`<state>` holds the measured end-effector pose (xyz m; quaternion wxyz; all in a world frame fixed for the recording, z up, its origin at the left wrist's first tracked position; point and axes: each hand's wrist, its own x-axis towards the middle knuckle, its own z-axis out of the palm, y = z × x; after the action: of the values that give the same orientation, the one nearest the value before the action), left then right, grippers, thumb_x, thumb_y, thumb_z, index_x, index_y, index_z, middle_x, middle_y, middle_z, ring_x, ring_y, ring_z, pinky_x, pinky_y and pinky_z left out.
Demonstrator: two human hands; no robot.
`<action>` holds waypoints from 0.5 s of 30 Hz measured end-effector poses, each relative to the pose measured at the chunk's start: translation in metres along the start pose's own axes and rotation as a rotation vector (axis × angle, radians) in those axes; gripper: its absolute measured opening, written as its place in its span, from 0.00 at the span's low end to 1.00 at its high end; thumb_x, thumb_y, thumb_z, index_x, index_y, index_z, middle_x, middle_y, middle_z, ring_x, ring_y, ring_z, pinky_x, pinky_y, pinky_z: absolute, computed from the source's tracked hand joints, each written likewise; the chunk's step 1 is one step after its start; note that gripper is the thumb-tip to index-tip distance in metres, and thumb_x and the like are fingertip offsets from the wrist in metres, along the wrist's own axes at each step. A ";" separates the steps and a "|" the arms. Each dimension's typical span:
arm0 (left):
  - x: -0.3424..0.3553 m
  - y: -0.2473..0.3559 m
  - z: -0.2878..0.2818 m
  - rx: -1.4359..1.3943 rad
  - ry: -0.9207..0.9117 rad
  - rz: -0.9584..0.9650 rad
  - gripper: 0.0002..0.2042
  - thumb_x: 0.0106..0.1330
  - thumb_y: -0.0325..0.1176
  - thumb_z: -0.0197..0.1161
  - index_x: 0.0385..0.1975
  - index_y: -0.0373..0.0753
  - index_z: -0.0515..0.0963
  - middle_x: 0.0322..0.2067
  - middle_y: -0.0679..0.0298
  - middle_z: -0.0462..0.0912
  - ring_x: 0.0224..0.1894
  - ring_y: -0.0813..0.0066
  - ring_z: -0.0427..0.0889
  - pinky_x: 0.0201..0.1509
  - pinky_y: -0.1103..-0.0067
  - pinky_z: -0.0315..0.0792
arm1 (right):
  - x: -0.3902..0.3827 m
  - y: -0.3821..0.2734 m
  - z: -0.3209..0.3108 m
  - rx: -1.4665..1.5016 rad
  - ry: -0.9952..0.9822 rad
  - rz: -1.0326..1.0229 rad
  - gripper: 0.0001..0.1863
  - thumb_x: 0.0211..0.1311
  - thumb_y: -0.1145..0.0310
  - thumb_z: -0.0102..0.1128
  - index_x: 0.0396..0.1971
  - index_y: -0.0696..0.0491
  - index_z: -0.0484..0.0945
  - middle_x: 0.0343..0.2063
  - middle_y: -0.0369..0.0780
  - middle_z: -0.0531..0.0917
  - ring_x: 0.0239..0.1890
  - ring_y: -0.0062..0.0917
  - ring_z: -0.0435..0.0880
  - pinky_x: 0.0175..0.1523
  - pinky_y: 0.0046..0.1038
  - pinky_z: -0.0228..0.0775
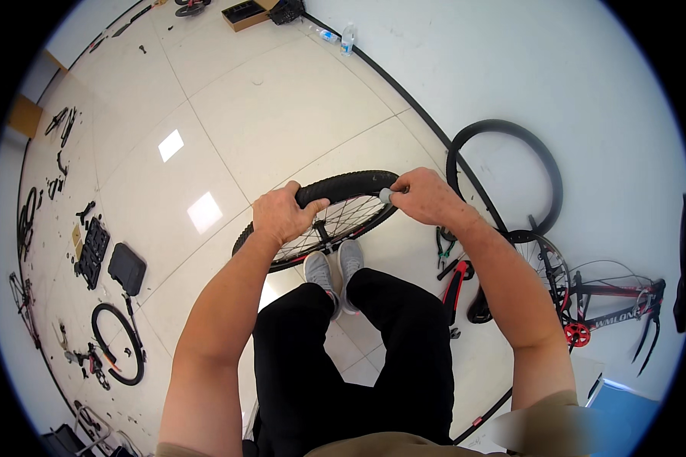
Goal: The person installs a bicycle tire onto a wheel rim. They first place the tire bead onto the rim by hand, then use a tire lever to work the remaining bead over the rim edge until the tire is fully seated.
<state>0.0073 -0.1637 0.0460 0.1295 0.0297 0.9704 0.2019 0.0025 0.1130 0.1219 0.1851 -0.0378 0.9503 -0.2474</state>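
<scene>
A bicycle wheel (329, 245) with spokes stands on the floor in front of my shoes, leaning toward me, its black knobby tire (349, 185) around the rim. My left hand (283, 215) is closed over the tire's upper left part, with the thumb along the near sidewall. At the upper right of the wheel, my right hand (428, 198) pinches a small flat grey piece (386, 196) against the edge between tire and rim. Its full shape is hidden by the fingers.
Against the right wall lean a loose black tire (503, 126) and a bicycle frame (613, 297) with a wheel. Pliers (443, 247) and a red-and-black part (456, 288) lie near my right knee. Leftward are an open tool case (93, 253), a black case (126, 268) and another wheel (139, 358).
</scene>
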 end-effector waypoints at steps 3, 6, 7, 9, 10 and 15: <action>-0.003 -0.003 0.000 -0.014 0.031 0.006 0.33 0.61 0.70 0.63 0.34 0.39 0.83 0.25 0.58 0.87 0.36 0.57 0.88 0.45 0.64 0.80 | 0.009 -0.002 -0.009 0.024 -0.066 -0.005 0.16 0.54 0.64 0.62 0.35 0.60 0.89 0.29 0.52 0.88 0.35 0.42 0.88 0.45 0.38 0.79; -0.003 -0.002 0.001 0.011 0.023 -0.006 0.32 0.62 0.70 0.62 0.34 0.39 0.83 0.26 0.57 0.87 0.36 0.56 0.88 0.45 0.63 0.79 | 0.022 -0.002 -0.016 -0.019 -0.139 -0.025 0.16 0.52 0.65 0.61 0.34 0.60 0.89 0.28 0.52 0.88 0.35 0.42 0.88 0.45 0.37 0.79; -0.004 -0.001 0.002 0.005 0.022 -0.006 0.33 0.62 0.70 0.62 0.34 0.38 0.82 0.27 0.55 0.87 0.36 0.54 0.88 0.45 0.63 0.79 | 0.028 -0.004 -0.019 -0.061 -0.169 -0.041 0.16 0.52 0.65 0.61 0.34 0.60 0.89 0.29 0.52 0.88 0.35 0.43 0.88 0.45 0.38 0.79; -0.003 0.001 0.003 0.012 0.017 -0.006 0.33 0.62 0.70 0.62 0.34 0.38 0.83 0.27 0.55 0.87 0.36 0.54 0.88 0.45 0.63 0.79 | 0.038 -0.009 -0.024 -0.147 -0.227 -0.074 0.16 0.51 0.67 0.60 0.35 0.60 0.89 0.29 0.53 0.88 0.35 0.43 0.88 0.45 0.38 0.80; -0.004 0.000 0.003 0.015 0.016 -0.011 0.33 0.62 0.70 0.62 0.34 0.38 0.83 0.27 0.54 0.87 0.36 0.54 0.88 0.45 0.62 0.79 | 0.041 -0.016 -0.026 -0.185 -0.240 -0.083 0.16 0.51 0.67 0.59 0.36 0.60 0.89 0.30 0.53 0.88 0.35 0.44 0.88 0.46 0.38 0.80; -0.001 -0.002 0.001 0.012 0.020 -0.020 0.33 0.61 0.70 0.62 0.35 0.39 0.83 0.26 0.55 0.87 0.37 0.55 0.88 0.45 0.63 0.79 | 0.040 -0.026 -0.018 -0.258 -0.245 -0.132 0.16 0.53 0.69 0.58 0.36 0.60 0.88 0.34 0.54 0.88 0.38 0.46 0.89 0.48 0.42 0.80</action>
<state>0.0087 -0.1654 0.0446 0.1214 0.0186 0.9731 0.1949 -0.0422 0.0915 0.1357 0.2766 -0.1534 0.9399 -0.1285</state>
